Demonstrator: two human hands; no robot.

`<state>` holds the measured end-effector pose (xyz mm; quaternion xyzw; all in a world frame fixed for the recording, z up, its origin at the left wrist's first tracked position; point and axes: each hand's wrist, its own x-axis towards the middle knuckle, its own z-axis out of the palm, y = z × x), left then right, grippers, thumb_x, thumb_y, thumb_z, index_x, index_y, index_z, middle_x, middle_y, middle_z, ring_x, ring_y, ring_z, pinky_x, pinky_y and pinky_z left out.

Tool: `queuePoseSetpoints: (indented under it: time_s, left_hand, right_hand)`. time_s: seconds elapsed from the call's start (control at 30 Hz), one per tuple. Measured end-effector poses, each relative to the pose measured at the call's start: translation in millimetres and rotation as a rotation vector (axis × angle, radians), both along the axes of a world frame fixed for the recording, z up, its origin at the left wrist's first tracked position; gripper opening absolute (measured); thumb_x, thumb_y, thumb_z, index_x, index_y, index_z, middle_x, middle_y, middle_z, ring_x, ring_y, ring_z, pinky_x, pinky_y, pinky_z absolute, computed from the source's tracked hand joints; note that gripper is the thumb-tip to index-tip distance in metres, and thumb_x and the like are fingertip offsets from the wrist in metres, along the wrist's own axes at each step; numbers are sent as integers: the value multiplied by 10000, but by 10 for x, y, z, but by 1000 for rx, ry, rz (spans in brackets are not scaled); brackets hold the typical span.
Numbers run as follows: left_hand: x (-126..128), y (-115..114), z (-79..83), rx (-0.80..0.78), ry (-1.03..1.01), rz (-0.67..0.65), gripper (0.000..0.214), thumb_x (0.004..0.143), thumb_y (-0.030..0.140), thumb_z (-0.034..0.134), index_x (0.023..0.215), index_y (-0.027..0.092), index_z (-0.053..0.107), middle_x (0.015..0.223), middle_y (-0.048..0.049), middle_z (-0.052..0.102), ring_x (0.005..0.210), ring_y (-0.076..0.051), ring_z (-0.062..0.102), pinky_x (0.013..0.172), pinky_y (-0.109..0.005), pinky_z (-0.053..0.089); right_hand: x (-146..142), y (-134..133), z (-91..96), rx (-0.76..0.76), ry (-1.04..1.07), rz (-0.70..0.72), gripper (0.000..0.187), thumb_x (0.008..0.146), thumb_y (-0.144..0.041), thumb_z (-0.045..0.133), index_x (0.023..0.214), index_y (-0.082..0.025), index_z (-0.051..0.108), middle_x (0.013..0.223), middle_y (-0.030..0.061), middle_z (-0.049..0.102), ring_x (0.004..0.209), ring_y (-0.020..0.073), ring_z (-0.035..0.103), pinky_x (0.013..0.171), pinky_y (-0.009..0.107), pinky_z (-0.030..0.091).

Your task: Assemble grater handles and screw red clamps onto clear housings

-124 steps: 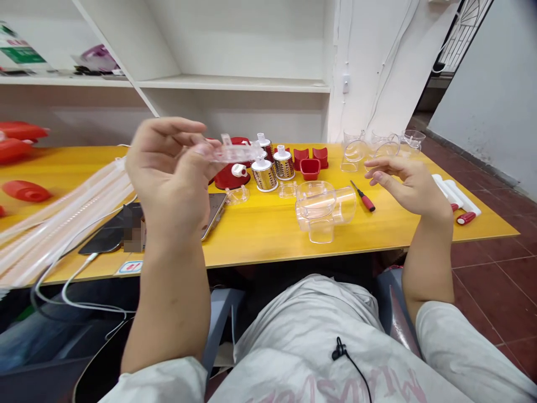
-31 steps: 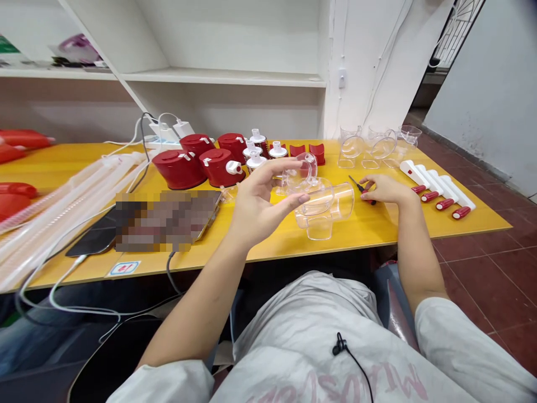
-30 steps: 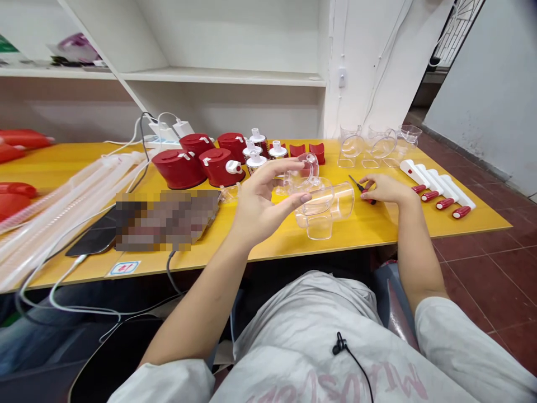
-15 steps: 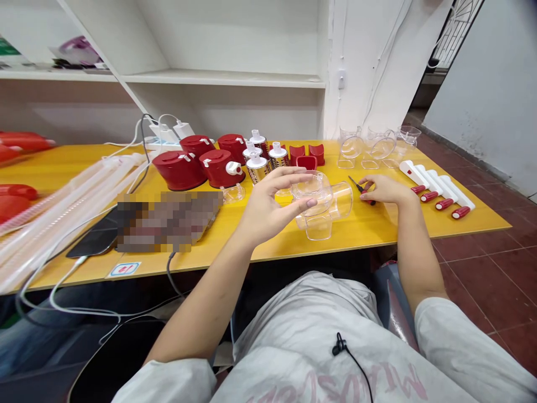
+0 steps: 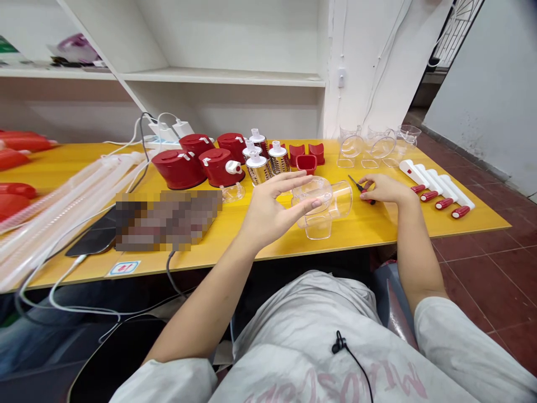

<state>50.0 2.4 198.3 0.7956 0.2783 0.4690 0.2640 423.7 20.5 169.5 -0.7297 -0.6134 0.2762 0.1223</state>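
Note:
My left hand (image 5: 283,202) curves around a clear round plastic piece (image 5: 321,191), thumb in front and fingers above. This piece sits against a clear plastic housing (image 5: 319,228) with a wide side tube, near the table's front edge. Because both are transparent, their boundary is hard to make out. On the right, my right hand (image 5: 380,188) has its fingers closed at the handles of a small pointed tool (image 5: 356,183) with dark and red grips. The tool lies on the table, its tip toward the back left.
Red bases (image 5: 180,169), perforated metal drums (image 5: 259,168) and red blocks (image 5: 306,163) stand behind. More clear housings (image 5: 350,146) are at the back right, white handles (image 5: 447,187) on the right. A phone (image 5: 98,232), cables and long plastic bags (image 5: 79,196) occupy the left.
My left hand has lowered slightly, and the clear round piece has come down with it toward the housing. My right hand and the pointed tool have stayed put.

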Motion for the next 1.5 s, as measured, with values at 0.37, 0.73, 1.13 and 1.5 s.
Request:
queuePoseSetpoints:
  time_s: [0.37, 0.73, 1.13, 1.5]
  left_hand:
    - [-129, -5, 84, -46, 131, -73, 874, 797, 787, 985, 1516, 330, 792, 1656, -117, 713, 1540, -389, 679, 1167, -508, 701]
    - [-240, 147, 73, 102, 280, -185, 601, 979, 728, 849, 1431, 334, 821, 1645, -129, 695, 1564, -369, 647, 1257, -533, 639]
    - [-755, 340, 261, 34, 332, -179, 583, 863, 687, 964, 1333, 359, 858, 1497, -108, 773, 1467, -388, 706, 1306, -577, 581]
    - [-1010, 442, 267, -50, 359, -107, 588, 852, 653, 941, 1299, 311, 771, 1459, -122, 765, 1409, -412, 720, 1261, -647, 592]
  right_hand:
    - [21, 6, -23, 1, -2, -2, 670, 1027, -596, 633, 1485, -107, 621, 1376, 103, 686, 1331, 44, 662, 1247, 269, 665]
    - [41, 19, -35, 32, -23, 27, 668, 1029, -606, 625, 1473, -107, 627, 1362, 102, 691, 1312, 38, 664, 1232, 257, 667]
    - [23, 11, -50, 1, -68, 4, 668, 1028, -610, 625, 1461, -102, 630, 1327, 97, 697, 1300, 37, 664, 1234, 260, 664]
    - [-339, -29, 110, 354, -55, -63, 740, 1028, -620, 613, 1599, -152, 557, 1563, 126, 602, 1507, 99, 597, 1416, 382, 592]
